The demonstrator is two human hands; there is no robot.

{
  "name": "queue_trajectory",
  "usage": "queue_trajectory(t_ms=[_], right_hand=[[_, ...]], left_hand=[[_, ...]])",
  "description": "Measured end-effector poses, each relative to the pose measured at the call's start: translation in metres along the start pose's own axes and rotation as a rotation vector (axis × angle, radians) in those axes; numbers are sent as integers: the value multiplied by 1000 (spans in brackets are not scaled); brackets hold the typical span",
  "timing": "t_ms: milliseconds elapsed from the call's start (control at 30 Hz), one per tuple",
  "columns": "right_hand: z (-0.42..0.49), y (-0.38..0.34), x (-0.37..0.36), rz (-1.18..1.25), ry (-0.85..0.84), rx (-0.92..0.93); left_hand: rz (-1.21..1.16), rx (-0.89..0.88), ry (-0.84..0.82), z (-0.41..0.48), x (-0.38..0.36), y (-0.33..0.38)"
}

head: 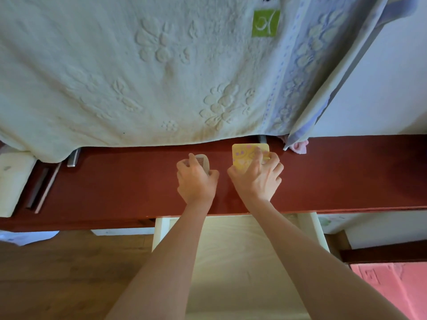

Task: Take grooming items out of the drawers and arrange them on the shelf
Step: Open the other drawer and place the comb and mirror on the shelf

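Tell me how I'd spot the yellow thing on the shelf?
Find the long red shelf under the hanging white towel. Near its middle, touched by the right hand, lies a flat yellow square. Unlike the pale comb beside it, it has pink patterns.

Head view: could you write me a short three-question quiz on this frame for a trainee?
1. True or false: the left hand holds the comb.
2. Pick one. The yellow patterned square touched by the right hand is on: A the red shelf; B a chair; C the floor.
3. Fill in: the pale drawer below the shelf stands ____.
Key: 1 true; 2 A; 3 open.
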State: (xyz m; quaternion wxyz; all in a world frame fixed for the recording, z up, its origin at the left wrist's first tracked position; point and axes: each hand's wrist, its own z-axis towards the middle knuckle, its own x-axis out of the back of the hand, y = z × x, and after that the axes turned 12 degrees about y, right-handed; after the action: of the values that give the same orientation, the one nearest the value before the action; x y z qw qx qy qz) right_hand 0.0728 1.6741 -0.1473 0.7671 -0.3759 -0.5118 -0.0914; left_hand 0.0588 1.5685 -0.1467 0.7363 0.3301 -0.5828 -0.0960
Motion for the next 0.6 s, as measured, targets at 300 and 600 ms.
queue_trajectory(t_ms=[300, 600], right_hand=[[12, -1, -26, -68, -113, 7], [13, -1, -47, -157, -196, 9]], left_hand=[[82, 44, -25, 20, -25, -3], [151, 12, -44, 26, -40, -13]])
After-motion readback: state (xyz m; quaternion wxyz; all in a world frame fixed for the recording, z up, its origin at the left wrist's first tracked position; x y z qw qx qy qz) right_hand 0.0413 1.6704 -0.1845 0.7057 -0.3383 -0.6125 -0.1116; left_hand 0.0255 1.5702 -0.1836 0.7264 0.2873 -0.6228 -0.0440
